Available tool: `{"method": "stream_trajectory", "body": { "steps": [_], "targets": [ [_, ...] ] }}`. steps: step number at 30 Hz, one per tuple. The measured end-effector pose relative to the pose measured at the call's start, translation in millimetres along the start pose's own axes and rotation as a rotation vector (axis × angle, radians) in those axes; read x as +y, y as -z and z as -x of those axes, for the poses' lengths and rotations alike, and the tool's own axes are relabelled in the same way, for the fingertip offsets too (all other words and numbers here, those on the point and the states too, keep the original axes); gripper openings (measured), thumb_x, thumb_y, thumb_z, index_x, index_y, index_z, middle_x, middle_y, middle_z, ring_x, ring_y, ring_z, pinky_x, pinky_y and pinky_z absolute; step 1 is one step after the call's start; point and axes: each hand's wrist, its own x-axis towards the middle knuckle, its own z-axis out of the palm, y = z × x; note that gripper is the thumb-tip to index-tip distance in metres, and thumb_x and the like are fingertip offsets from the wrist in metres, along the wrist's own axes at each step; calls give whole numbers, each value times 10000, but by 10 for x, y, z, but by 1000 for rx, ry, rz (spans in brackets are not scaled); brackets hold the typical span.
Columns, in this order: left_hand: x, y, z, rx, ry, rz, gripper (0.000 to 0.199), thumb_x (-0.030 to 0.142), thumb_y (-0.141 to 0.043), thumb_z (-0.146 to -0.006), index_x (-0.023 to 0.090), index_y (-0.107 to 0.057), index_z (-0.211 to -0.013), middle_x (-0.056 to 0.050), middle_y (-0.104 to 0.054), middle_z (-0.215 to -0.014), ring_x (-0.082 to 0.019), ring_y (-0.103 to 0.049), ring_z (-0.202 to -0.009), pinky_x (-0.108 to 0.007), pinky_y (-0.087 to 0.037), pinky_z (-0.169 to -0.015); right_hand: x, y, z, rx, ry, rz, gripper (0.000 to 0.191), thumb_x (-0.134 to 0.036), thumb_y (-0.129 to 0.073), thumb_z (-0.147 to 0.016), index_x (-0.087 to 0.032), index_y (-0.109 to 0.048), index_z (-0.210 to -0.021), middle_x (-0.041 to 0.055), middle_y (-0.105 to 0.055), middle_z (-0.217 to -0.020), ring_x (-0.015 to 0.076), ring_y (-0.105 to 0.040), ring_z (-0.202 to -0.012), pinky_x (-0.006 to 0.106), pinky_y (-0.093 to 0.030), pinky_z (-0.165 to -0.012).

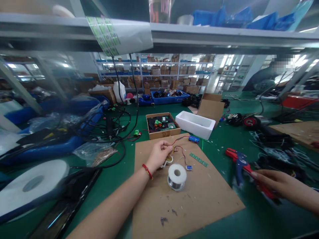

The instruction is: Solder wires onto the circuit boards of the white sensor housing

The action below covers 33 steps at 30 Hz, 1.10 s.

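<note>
My left hand (160,154) reaches over the cardboard sheet (159,202), its fingers pinched on a small yellowish part (171,153) with thin wires. A white plastic piece (168,161) shows just beneath the fingers. Beside it stands a spool of solder wire (177,177). The wires (183,151) run toward a blue cylindrical component (193,139) and a small blue-and-white connector (188,168). A green circuit board strip (198,159) lies to the right. Over the green mat, my right hand (279,182) grips the handle of red-and-blue wire strippers (240,162), slightly blurred.
Behind the sheet are a carton of electronic parts (163,133) and a white foam box (195,124). Black cables (109,126) and a large white reel (33,186) occupy the left. Dark cabled parts (276,142) crowd the right. A shelf (224,35) spans overhead; another person (261,79) is beyond.
</note>
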Motion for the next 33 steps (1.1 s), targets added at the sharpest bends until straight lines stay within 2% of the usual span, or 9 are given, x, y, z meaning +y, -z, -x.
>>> {"method": "stream_trajectory", "body": {
  "steps": [2,5,11,14,16,20,27,30,33],
  "targets": [
    [23,81,-13,44,-62,-58,96,173,-590,-856,93,-570,-907,-9,-615,-743,-118,-613,-687,-277,-516,-669,-89,31,83,177,24,212,521,-669,-691,-586,-213,-697,-836,172,-670,-956,393,-608,-869,583,-409,-891],
    [96,249,-20,160,-157,-151,146,195,-595,-853,100,-574,-963,-19,-615,-798,-129,-604,-726,-307,-508,-715,-391,-93,241,190,232,289,570,-664,-642,-654,-203,-696,-985,160,-655,-1046,416,-575,-966,583,-386,-895],
    [133,451,202,282,-214,-224,217,271,-541,-881,101,-553,-1016,-45,-615,-852,-139,-606,-756,-311,-504,-730,-1071,-775,207,-120,632,374,464,-471,-442,-894,-126,-636,-1137,136,-625,-1140,288,-588,-1027,448,-438,-919],
    [89,431,451,258,-210,-274,248,323,-534,-874,119,-561,-1012,-56,-630,-882,-155,-615,-783,-293,-494,-719,-1220,-1078,-16,-198,748,412,391,-187,-536,-789,-152,-634,-1167,111,-627,-1137,275,-567,-1052,414,-421,-925],
    [68,401,616,233,-205,-310,246,357,-529,-870,139,-581,-973,-55,-641,-897,-164,-617,-787,-277,-481,-706,-1241,-1202,-160,-272,815,433,350,-76,-538,-702,-176,-700,-996,86,-653,-1054,253,-577,-996,370,-426,-890],
    [71,363,829,196,-164,-347,230,370,-514,-878,161,-601,-924,-40,-648,-876,-166,-612,-789,-265,-458,-710,-1201,-1246,-321,-330,860,412,171,-93,-552,-703,-153,-690,-786,79,-657,-830,217,-575,-789,338,-425,-751],
    [163,480,1088,243,-32,-312,327,463,-511,-869,163,-567,-986,-49,-634,-921,-171,-612,-830,-287,-478,-769,-1333,-1127,-451,-366,854,52,182,-289,-523,-862,-127,-597,-825,83,-611,-917,188,-565,-873,328,-430,-806],
    [140,659,1388,397,98,-216,430,521,-599,-788,167,-541,-1025,-58,-650,-917,-187,-626,-823,-305,-505,-768,-1459,-1261,-524,-344,795,-128,245,-359,-467,-905,-124,-534,-882,70,-596,-861,165,-567,-815,305,-441,-760],
    [92,898,1786,818,164,-34,419,526,-639,-744,239,-492,-1012,-2,-653,-814,-172,-601,-638,-298,-501,-569,-1516,-1488,-549,-261,734,-267,269,-385,-423,-926,-126,-499,-922,56,-561,-838,145,-541,-758,278,-425,-699]
  ]
}}
